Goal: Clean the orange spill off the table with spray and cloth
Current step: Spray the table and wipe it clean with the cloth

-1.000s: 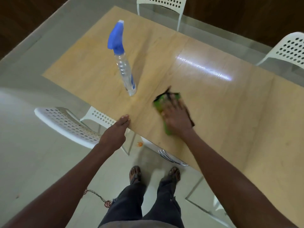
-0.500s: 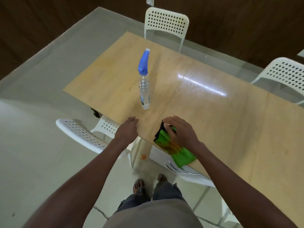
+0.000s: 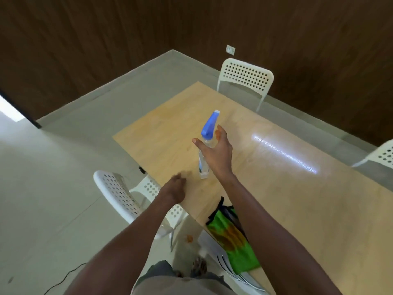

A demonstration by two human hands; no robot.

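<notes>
Since 0.5 s ago: right hand [image 3: 215, 154] has left the cloth [image 3: 231, 237] and gone up to the spray bottle [image 3: 205, 145]; cloth now lies alone at the near edge of the surface [image 3: 297, 199]; left hand [image 3: 174, 189] is in about the same spot at the near edge

Left to right:
- white perforated chair [image 3: 119, 194] at lower left, tucked partly under the surface corner
- left hand rests on the surface near its front edge, fingers loosely curled, holding nothing
- small orange blob [image 3: 189, 238] on the floor [image 3: 53, 199] below the surface edge, between the chair and the cloth
- spray bottle stands upright on the surface, clear body, blue trigger head, just beyond the left hand
- right hand at the bottle's neck, below the trigger head; grip wide, thumb out to the left, fingers spread behind and right of the neck; cannot tell whether it touches the bottle yet
- green cloth with dark trim, orange-brown stain across its middle, draped at the near edge below the right forearm, part of it overhanging
- second white chair [image 3: 246, 79] at the far end of the surface, a third [image 3: 380, 155] at the right frame edge
- bright light streak reflected on the surface right of the bottle

No orange visible on the surface top itself
</notes>
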